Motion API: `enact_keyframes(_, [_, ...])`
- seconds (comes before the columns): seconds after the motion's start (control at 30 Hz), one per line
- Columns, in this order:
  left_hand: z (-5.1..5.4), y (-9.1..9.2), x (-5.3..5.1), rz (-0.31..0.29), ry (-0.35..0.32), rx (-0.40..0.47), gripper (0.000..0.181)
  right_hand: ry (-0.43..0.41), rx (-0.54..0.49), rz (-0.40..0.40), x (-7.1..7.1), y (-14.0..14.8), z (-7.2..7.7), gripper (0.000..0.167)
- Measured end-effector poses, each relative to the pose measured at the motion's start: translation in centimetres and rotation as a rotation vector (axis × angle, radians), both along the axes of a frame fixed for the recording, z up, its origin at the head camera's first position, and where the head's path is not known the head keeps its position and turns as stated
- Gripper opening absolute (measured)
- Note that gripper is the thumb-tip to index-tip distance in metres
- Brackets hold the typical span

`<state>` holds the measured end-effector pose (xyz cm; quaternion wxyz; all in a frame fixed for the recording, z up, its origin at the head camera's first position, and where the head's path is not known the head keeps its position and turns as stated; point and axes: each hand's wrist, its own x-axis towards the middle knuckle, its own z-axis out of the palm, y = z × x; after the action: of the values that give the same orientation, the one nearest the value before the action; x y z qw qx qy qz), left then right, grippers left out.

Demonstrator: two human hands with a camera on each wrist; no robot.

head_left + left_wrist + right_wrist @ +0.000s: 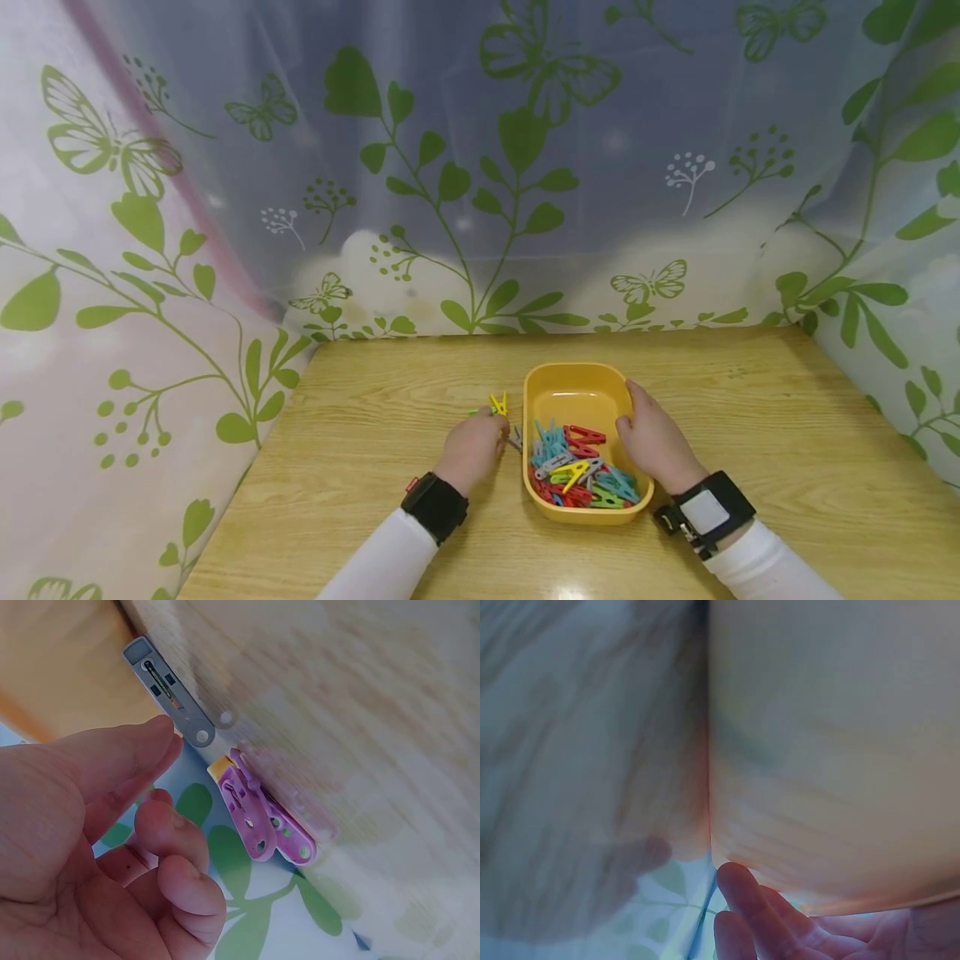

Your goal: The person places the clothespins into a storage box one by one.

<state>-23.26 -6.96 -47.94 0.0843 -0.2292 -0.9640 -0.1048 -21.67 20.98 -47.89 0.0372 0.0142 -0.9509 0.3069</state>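
My right hand (663,437) grips the right rim of a yellow plastic basin (577,518), thumb over the inside and fingers along the outer wall. In the right wrist view, the fingers (742,896) lie against the basin's wall (832,765). Colourful clothespins (573,471) are heaped in its near half. Left of the basin, my left hand (472,450) is low over the table, fingers loosely bent. Its thumb and index tips are close to a grey clothespin (169,694); nothing shows between them. A purple clothespin (251,814) lies just beyond. A yellow clothespin (498,404) lies past the fingertips.
The wooden table (360,467) carries the basin and the loose clothespins. A patterned curtain (465,208) with leaves and butterflies closes off the back and both sides. A bit of green (474,412) shows beside the yellow clothespin.
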Motion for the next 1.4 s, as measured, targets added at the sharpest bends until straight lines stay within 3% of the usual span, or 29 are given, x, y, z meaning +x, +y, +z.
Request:
enact_keyframes(0.33, [-0.4,0.4,-0.3,0.008,-0.026,-0.032,0.01,0.017,0.007,0.006,-0.1,0.0,-0.1,0.062])
enact_keyframes(0.53, [-0.8,0.5,-0.4,0.011,0.005,-0.073,0.015,0.017,0.007,0.004,-0.1,0.0,-0.1,0.062])
enact_keyframes(0.67, [-0.6,0.3,-0.4,0.027,0.003,-0.047,0.012,0.018,0.002,0.007,-0.1,0.0,-0.1,0.062])
enact_keyframes(0.8, [0.2,0.1,-0.4,0.05,0.026,-0.001,0.008,0.016,0.0,0.009,0.0,0.0,-0.1,0.062])
enact_keyframes(1.03, [2.5,0.5,0.1,0.071,0.117,0.038,0.006,0.017,-0.004,0.006,0.1,0.1,0.0,0.062])
enact_keyframes(1.4, [4.9,2.4,2.1,0.147,0.217,-0.025,0.005,0.008,0.003,0.004,0.0,0.1,0.0,0.063])
